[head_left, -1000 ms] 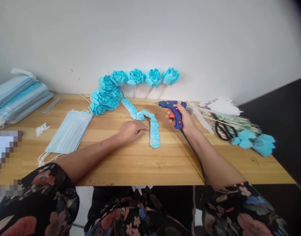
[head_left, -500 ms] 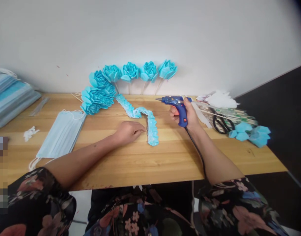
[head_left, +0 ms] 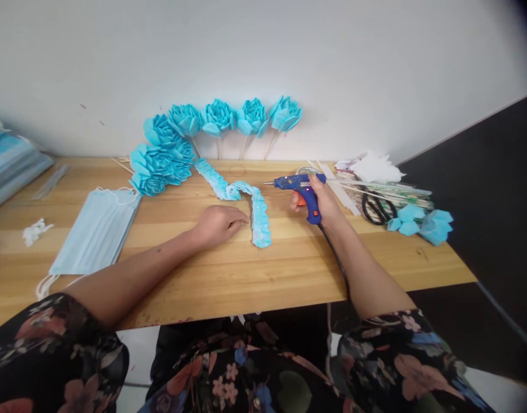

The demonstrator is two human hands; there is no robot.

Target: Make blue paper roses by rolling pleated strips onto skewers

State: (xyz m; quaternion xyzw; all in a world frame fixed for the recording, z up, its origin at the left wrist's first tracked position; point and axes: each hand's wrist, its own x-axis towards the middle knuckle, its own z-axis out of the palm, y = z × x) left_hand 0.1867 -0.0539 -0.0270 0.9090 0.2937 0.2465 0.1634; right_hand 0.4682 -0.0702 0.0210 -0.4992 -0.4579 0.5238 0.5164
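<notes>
My right hand point(head_left: 327, 202) grips a blue hot glue gun point(head_left: 295, 182) by its handle, fingers round the orange trigger. The nozzle points left, towards the pleated strip. A black cord runs down from the handle along my forearm. On the wooden table lies the ruffled light-blue strip point(head_left: 260, 221), bent like a hook, with shiny patches on its surface. My left hand point(head_left: 220, 226) rests on the table left of the strip's near end. Its fingers are closed, with the tips at the strip's edge; what they pinch, if anything, is hidden.
Blue fabric flowers point(head_left: 219, 117) on sticks lean against the wall, with more bunched at left. Face masks point(head_left: 93, 229) and white scraps point(head_left: 36, 231) lie left. Black-handled scissors point(head_left: 377, 206), thin sticks point(head_left: 412, 198), white material point(head_left: 379, 166) and cut blue petals point(head_left: 435, 226) lie right.
The whole view has shifted slightly, so the table's things appear further left and higher. The glue gun has come down a little towards the table. My left hand stays beside the strip.
</notes>
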